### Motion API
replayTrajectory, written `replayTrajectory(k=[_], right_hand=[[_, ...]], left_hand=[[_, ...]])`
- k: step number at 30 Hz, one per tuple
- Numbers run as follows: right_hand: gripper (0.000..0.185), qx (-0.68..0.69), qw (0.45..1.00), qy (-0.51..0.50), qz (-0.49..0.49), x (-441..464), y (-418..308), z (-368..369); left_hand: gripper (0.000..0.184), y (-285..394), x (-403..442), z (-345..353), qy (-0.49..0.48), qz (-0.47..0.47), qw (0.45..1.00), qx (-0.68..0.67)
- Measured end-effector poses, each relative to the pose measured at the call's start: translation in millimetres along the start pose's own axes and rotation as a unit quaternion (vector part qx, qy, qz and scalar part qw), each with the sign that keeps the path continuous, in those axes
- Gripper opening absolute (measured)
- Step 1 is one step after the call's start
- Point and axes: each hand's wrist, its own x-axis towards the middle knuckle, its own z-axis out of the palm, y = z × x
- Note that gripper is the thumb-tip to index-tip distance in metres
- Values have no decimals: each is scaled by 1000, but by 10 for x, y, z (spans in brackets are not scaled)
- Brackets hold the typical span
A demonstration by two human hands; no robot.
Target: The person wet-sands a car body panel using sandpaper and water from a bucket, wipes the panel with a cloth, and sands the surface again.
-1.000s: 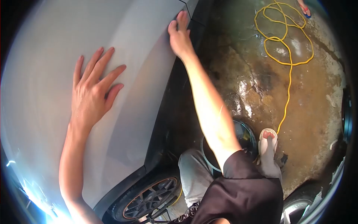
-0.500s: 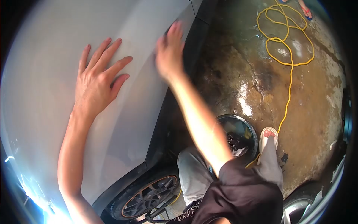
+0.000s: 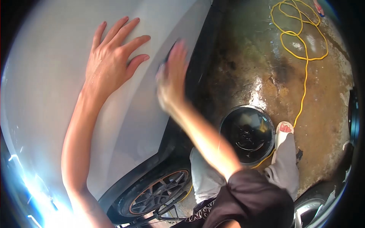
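Note:
My left hand [image 3: 108,62] lies with its fingers spread on the grey car body panel [image 3: 125,110], with drops of water on its back. To its right, my right hand [image 3: 173,74] is blurred by motion on the same panel, close to the dark lower trim. Its fingers look pressed together over something dark, of which only a thin edge shows along the fingers; the kind cannot be made out.
A round black bucket [image 3: 268,152] holding dark liquid stands on the wet floor [image 3: 251,72] by my sandaled foot [image 3: 284,131]. A yellow hose or cord [image 3: 305,83] loops across the floor. A car wheel [image 3: 159,192] is below; another person's foot [image 3: 319,9] shows top right.
My right hand has slid down along the panel, nearer to me. My left hand sits slightly higher and further right in view, and the whole view has shifted a little.

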Motion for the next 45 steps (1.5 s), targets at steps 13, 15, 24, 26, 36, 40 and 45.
replayTrajectory(k=[13,15,24,26,36,40,45], right_hand=[[67,11,998,48,-39,306,214,-22],[75,-58,993,-45,-95,-959,-188,215],[65,58,995,-28,-71,338,18,-155],[66,-4,996,24,-81,-118,-205,68],[69,-1,994,-10,-113,206,3,-140],[66,-126,987,10,-95,-583,-277,164],[82,-101,950,-237,-177,-2161,-525,53]], left_hand=[[34,43,33,-146,-59,-21,998,-16],[35,-65,-1,32,-33,-6,999,-6],[36,-54,-9,-73,-28,6,1000,1],[36,-30,-19,-122,-30,-1,1000,-7],[33,-83,-59,-100,-36,3,999,-11],[32,85,-38,-188,-33,-14,999,-12],[34,-115,-83,132,31,55,997,42]])
